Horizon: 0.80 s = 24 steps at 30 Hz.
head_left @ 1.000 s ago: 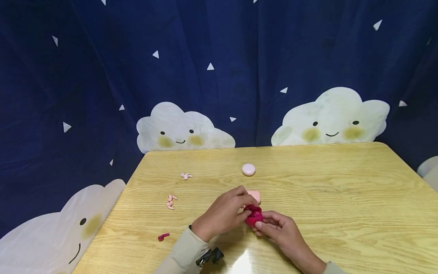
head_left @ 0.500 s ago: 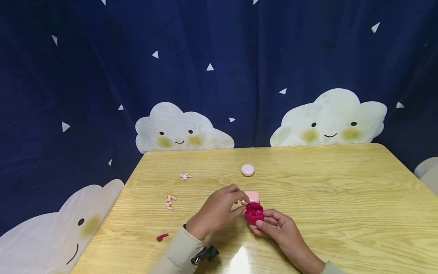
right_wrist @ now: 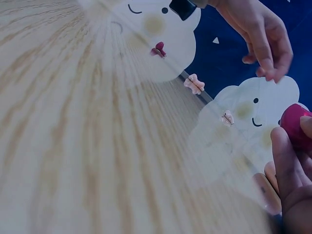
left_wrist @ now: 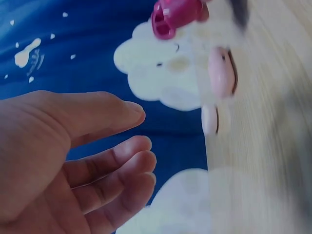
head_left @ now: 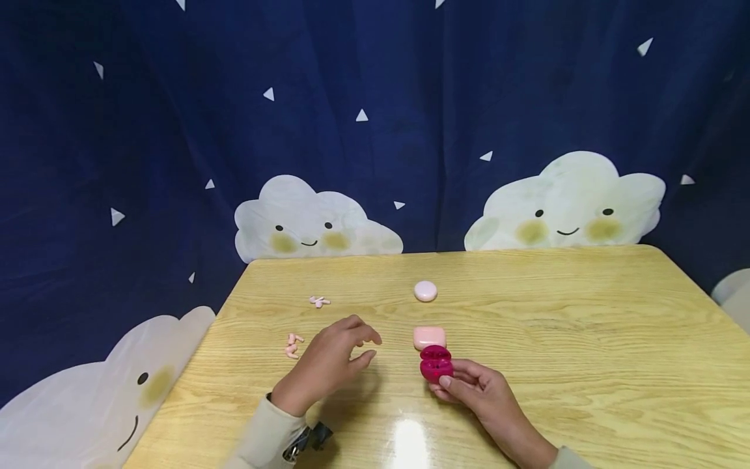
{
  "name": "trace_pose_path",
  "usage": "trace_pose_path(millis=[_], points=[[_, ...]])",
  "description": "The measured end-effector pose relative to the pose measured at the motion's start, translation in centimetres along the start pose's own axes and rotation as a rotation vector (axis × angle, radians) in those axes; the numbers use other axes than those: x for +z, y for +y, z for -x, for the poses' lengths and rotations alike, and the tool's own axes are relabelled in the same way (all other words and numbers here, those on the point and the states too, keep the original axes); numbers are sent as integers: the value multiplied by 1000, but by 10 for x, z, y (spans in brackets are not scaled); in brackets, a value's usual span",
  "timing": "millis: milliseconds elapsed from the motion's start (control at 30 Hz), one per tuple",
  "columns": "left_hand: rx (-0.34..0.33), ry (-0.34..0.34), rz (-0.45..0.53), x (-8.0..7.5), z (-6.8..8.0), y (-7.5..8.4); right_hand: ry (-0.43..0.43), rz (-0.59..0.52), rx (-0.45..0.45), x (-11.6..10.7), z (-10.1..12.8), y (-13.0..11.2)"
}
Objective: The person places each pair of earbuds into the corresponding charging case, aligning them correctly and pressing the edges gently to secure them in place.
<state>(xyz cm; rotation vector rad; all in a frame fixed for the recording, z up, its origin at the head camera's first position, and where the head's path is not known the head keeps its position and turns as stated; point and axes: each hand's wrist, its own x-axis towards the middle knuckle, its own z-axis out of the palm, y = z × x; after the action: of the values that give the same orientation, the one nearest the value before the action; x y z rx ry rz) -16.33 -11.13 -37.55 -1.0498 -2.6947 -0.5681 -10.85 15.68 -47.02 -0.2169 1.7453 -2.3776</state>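
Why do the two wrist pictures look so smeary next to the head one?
Head view: sharp, with white lamp glare on the table near the front edge. Left wrist view: motion-blurred wood, left hand close and soft. Right wrist view: streaked tabletop, dim red case.

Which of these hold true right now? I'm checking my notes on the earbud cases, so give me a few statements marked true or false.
1. The right hand holds the magenta case, and its lid is open. True.
2. The left hand grips the magenta case. False: it hangs over the table left of the case, fingers loosely curled, holding nothing.
3. The peach case lies on the table just behind the magenta case. True.
4. The round pale pink case stands open. False: it lies shut, farther back on the table.
5. Loose peach earbuds lie to the left of the left hand. True.
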Motion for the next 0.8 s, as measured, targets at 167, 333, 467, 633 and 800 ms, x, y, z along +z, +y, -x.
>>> trace_pose_path(millis=[167, 333, 467, 633, 800], points=[[-52, 32, -17, -8, 15, -13, -9, -18, -17, -1, 0, 1], [-72, 58, -47, -15, 30, -24, -15, -33, -15, -2, 1, 1], [-106, 70, -55, -19, 42, -33, -13, -36, 3, -1, -1, 1], [-174, 54, -63, -22, 58, -40, -11, -33, 18, 1, -1, 1], [-223, 24, -83, -26, 68, -47, -20, -11, -17, -1, 0, 1]])
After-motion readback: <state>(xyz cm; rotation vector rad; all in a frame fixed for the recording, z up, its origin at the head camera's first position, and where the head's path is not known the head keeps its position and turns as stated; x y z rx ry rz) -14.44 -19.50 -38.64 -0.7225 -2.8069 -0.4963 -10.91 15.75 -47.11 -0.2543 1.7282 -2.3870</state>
